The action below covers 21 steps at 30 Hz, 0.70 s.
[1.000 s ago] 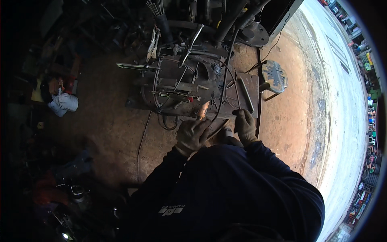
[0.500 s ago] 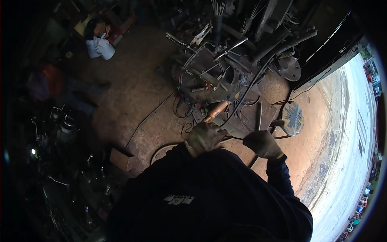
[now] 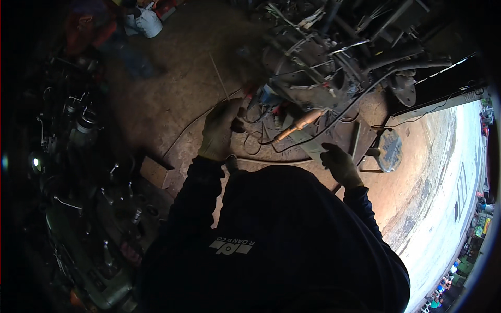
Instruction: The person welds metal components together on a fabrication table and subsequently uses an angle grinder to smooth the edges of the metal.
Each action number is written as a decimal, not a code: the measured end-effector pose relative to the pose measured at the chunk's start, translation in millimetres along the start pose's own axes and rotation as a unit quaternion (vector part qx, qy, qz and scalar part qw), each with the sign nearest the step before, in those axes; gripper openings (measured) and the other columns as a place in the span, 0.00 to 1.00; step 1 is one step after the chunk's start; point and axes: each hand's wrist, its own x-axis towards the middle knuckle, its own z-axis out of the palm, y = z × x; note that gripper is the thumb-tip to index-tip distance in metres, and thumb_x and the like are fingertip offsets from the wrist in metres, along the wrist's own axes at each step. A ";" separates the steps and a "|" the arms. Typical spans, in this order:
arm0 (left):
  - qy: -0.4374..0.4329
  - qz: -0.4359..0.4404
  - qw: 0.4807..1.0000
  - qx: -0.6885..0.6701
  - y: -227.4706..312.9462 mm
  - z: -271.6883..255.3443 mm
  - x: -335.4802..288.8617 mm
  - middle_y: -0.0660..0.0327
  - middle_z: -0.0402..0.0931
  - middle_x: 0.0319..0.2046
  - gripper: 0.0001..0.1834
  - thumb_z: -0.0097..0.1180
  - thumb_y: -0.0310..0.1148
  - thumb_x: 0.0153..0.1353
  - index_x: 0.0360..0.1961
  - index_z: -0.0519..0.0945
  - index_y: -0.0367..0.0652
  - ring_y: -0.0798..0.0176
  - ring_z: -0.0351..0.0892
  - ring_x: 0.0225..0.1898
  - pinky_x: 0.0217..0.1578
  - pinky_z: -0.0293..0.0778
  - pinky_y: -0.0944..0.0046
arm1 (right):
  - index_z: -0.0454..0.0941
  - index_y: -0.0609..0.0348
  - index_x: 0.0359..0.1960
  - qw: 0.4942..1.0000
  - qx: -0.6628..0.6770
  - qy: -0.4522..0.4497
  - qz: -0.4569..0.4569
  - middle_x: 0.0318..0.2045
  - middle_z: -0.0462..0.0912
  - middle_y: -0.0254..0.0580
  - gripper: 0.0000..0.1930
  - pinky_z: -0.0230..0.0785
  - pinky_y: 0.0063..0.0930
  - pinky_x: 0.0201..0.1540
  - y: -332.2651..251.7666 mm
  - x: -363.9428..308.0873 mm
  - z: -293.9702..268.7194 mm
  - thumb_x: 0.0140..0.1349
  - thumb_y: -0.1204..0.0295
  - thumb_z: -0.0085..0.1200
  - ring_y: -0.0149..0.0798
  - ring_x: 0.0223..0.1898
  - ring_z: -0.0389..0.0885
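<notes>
My left hand point(image 3: 217, 133), in a pale work glove, is raised at the left of the work spot. Its fingers are closed on a thin rod point(image 3: 219, 75) that points up and away; motion blurs the fingertips. My right hand point(image 3: 342, 164), also gloved, hovers near a metal plate at the right. Its fingers are bent loosely and apart, and nothing shows in them. Between the hands and a little farther off, an orange-brown welding holder point(image 3: 300, 125) with a dark cable rests by a flat metal strip point(image 3: 307, 141).
A round metal frame point(image 3: 300, 60) with bars and clamps stands ahead, with scrap and pipes behind it. Cables snake over the floor. A round-topped stool point(image 3: 390, 150) is at right. Dark machinery point(image 3: 88, 271) fills the left, where a person in red point(image 3: 86, 31) works. A box point(image 3: 155, 172) lies nearby.
My hands have drawn apart. The left has let go of the welding holder and moved left, now with the thin rod. The view has shifted, and the person in red appears higher.
</notes>
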 end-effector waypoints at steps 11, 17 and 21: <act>-0.182 -0.058 0.959 -0.211 -0.9 -93.2 110.9 0.61 0.81 0.43 0.22 0.55 0.40 0.71 0.59 0.76 0.36 0.70 0.80 0.33 0.36 0.81 0.65 | 0.77 0.62 0.60 0.998 -0.033 0.033 0.048 0.39 0.88 0.45 0.23 0.77 0.27 0.47 -70.4 11.5 144.9 0.67 0.63 0.61 0.32 0.43 0.86; -0.253 -0.088 0.921 -0.283 4.8 -82.6 159.8 0.63 0.81 0.42 0.17 0.56 0.37 0.72 0.57 0.78 0.40 0.70 0.79 0.36 0.38 0.80 0.64 | 0.75 0.64 0.62 0.994 0.049 0.061 0.073 0.42 0.88 0.47 0.23 0.77 0.28 0.49 -91.0 28.7 167.3 0.68 0.66 0.60 0.34 0.45 0.87; -0.274 -0.101 0.910 -0.294 11.0 -59.3 183.7 0.64 0.81 0.42 0.15 0.55 0.35 0.73 0.56 0.78 0.40 0.70 0.78 0.34 0.35 0.80 0.64 | 0.75 0.63 0.62 0.989 0.122 0.069 0.046 0.42 0.88 0.46 0.22 0.78 0.30 0.49 -83.8 40.7 165.3 0.69 0.67 0.59 0.34 0.43 0.86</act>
